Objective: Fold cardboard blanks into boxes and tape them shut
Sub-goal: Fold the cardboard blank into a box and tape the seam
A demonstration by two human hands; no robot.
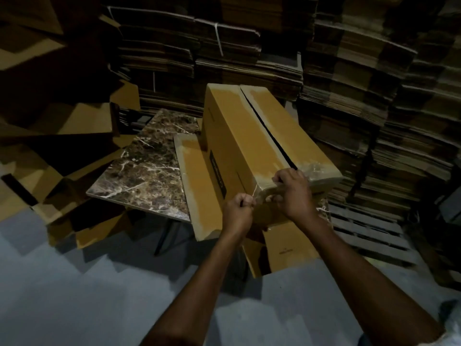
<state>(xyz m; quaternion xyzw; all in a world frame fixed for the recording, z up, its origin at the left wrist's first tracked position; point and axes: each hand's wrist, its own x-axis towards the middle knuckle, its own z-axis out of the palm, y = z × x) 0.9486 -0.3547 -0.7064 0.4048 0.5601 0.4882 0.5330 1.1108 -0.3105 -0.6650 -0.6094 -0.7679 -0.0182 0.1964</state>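
A long rectangular cardboard box (252, 143) lies on a small table with a brown marble-patterned top (147, 168); its long axis runs from the person away toward the stacks behind, and its near end overhangs the table edge. The two top flaps are folded down and meet along a dark seam (269, 136) that runs the length of the box, with a narrow gap between them; what is inside cannot be seen. The cardboard is smooth and tan, with a dark printed label on the left side panel. Clear glossy tape (313, 168) crinkles over the near end of the top. The left hand (238, 212) is closed in a fist, pinching a strand of tape just beside the box's near corner. The right hand (291, 191) has curled fingers pressed on that near top edge, over the tape. A side flap (197, 186) hangs open at the left of the box. Behind and to the right stand tall stacks of flat cardboard blanks (374, 101), ridged and layered, some bound with a white strap
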